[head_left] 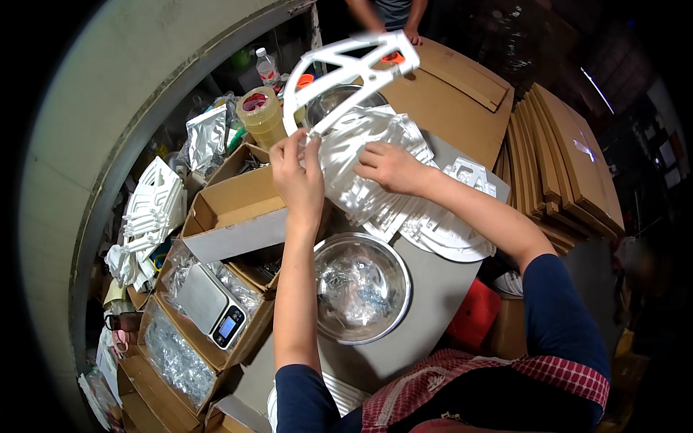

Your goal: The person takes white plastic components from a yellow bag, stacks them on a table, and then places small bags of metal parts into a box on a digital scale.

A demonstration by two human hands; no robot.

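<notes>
My left hand [297,173] is closed on the lower end of a white plastic frame [345,71], holding it up. The frame is flat, with one curved side and open cut-outs between its ribs. Fingers curled, my right hand [393,167] rests against a pile of similar white pieces [350,155], some looking glossy like clear film; what its fingertips pinch is hidden. More flat white parts [455,224] lie fanned out under my right forearm. Nearer to me stands a steel bowl [404,289] with small clear packets in it.
On the left are an open cardboard box [238,198], a digital scale [209,303] and a box of clear packets [177,353]. Tape rolls [261,115] and a bottle [266,66] stand behind. Flat cartons [570,159] lean at right. Another person's hands [411,35] show at the far side.
</notes>
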